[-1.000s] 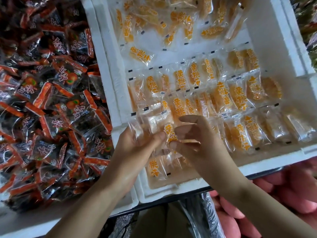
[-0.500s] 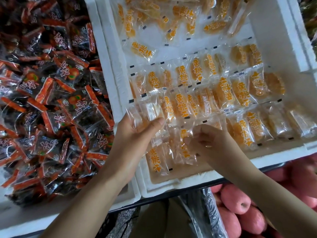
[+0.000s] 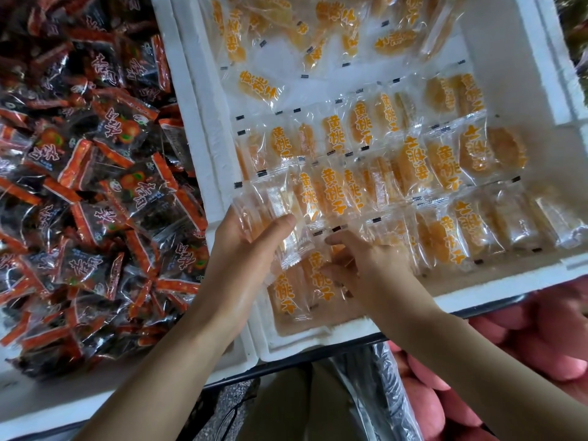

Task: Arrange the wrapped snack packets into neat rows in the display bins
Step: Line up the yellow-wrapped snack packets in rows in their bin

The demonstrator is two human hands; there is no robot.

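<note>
**Fingers busy at the near row**

Our left hand [image 3: 245, 253] grips a stack of clear orange-printed snack packets [image 3: 270, 208], thumb [image 3: 283, 221] on top. Our right hand [image 3: 369, 265] curls its fingers [image 3: 337, 240] round one packet [image 3: 318, 275] in the near-left row of the white foam bin [image 3: 477, 291]. Further left, dark red-edged packets [image 3: 95, 186] fill a second white bin [image 3: 63, 402].

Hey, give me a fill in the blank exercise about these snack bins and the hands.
1. The orange-lettered packets lie in rows in a ____ foam bin.
2. The heap of dark packets fills a second bin on the ____ side of it.
3. A bunch of clear packets is gripped in the ____ hand.
Missing words: white; left; left.
</note>
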